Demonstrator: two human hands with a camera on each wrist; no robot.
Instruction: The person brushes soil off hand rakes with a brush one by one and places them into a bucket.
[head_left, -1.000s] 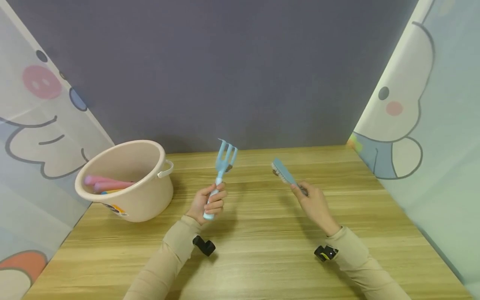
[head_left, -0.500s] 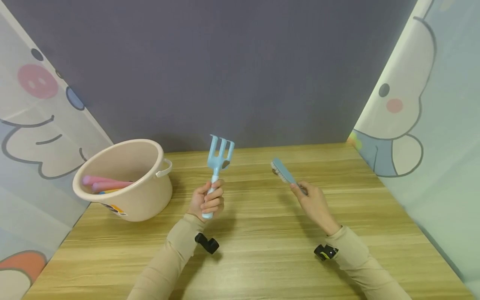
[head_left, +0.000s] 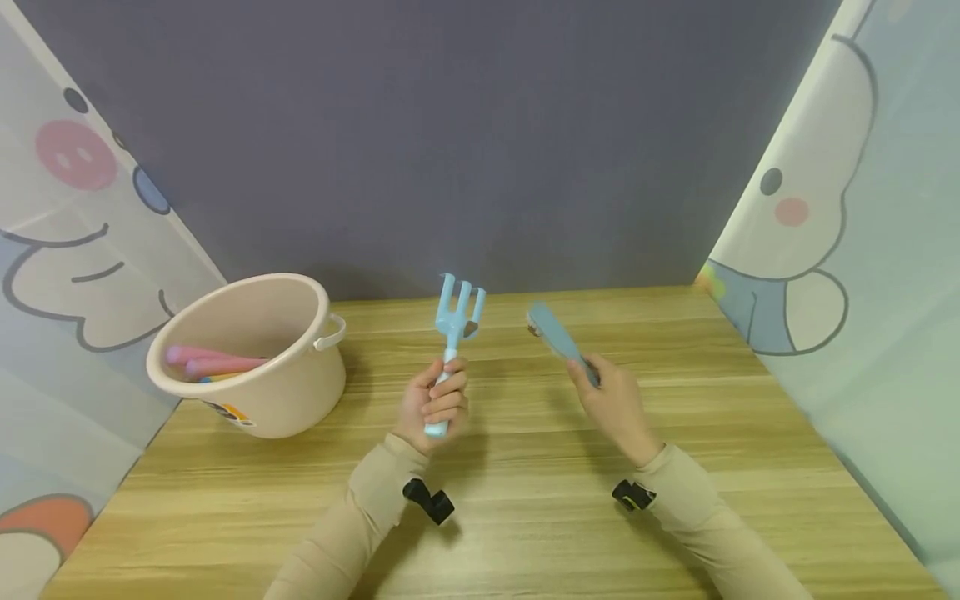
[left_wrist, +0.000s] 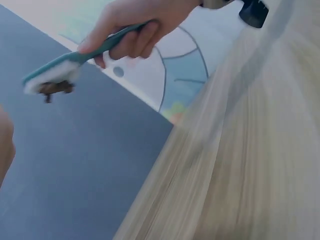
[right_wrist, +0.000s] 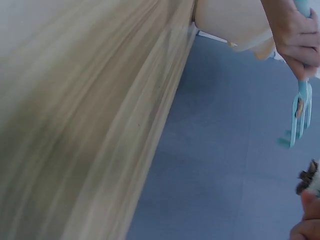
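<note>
My left hand (head_left: 438,404) grips the handle of a light blue hand rake (head_left: 454,318), its three tines pointing up and away. A brown smudge (head_left: 471,329) marks one tine. To the right, a blue brush (head_left: 555,329) is held by its handle in my right hand (head_left: 617,408), head tilted up to the left. White bristles (left_wrist: 62,72) with brown clumps (left_wrist: 56,88) stuck in them show in the left wrist view. Both tools are held above the table, apart from each other. Only a sliver of my left hand enters the left wrist view.
A cream bucket (head_left: 300,400) with a white handle (head_left: 331,333) stands at the left on the wooden table (head_left: 525,533). Pink sticks (head_left: 217,364) and something yellow and blue lie inside it. A dark wall (head_left: 480,142) rises behind, and cartoon-printed sheets (head_left: 892,350) hang at both sides.
The left hand and rake moved slightly left, then back to the right toward the brush. The right hand moved a little left, and the brush turned so its bristles show less.
</note>
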